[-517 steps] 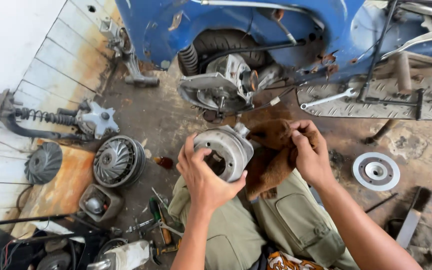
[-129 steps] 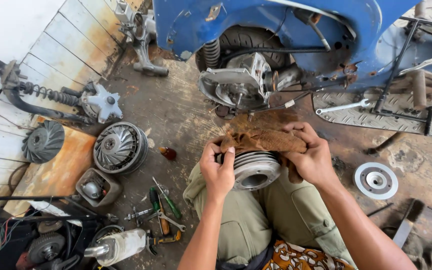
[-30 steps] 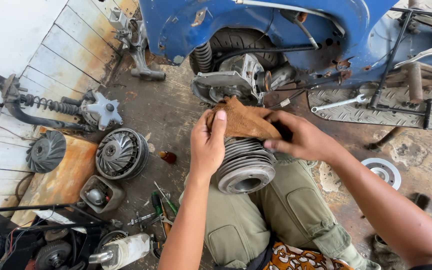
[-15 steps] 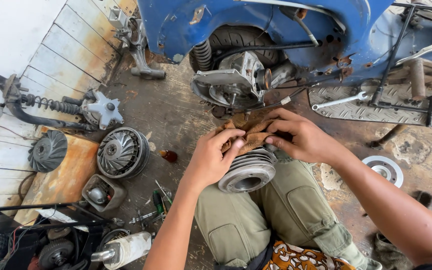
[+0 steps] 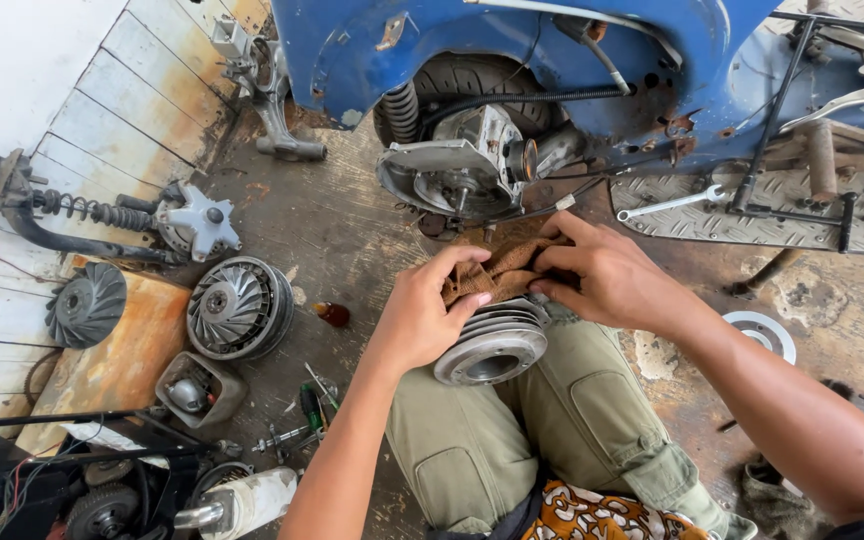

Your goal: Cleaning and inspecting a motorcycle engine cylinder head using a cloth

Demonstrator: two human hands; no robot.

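A finned metal engine cylinder (image 5: 492, 345) rests on my lap, its open bore facing me. Draped over its far side is a dirty brown rag (image 5: 502, 268). My left hand (image 5: 424, 318) grips the cylinder's left side with the fingers pinching the rag's edge. On the right, my right hand (image 5: 602, 280) presses the rag against the cylinder's fins. My green trousers (image 5: 552, 420) lie under the part.
A blue scooter (image 5: 512, 60) with its exposed engine (image 5: 457, 175) stands just ahead. A fan flywheel (image 5: 237, 305), a suspension fork (image 5: 112, 215), a small red bottle (image 5: 332, 314), screwdrivers (image 5: 310, 410) and a wrench (image 5: 667, 203) lie around; a metal disc (image 5: 764, 332) lies at the right.
The cylinder has come down from chest height onto my lap, and both hands have shifted the rag across its far side. The view has tilted slightly.
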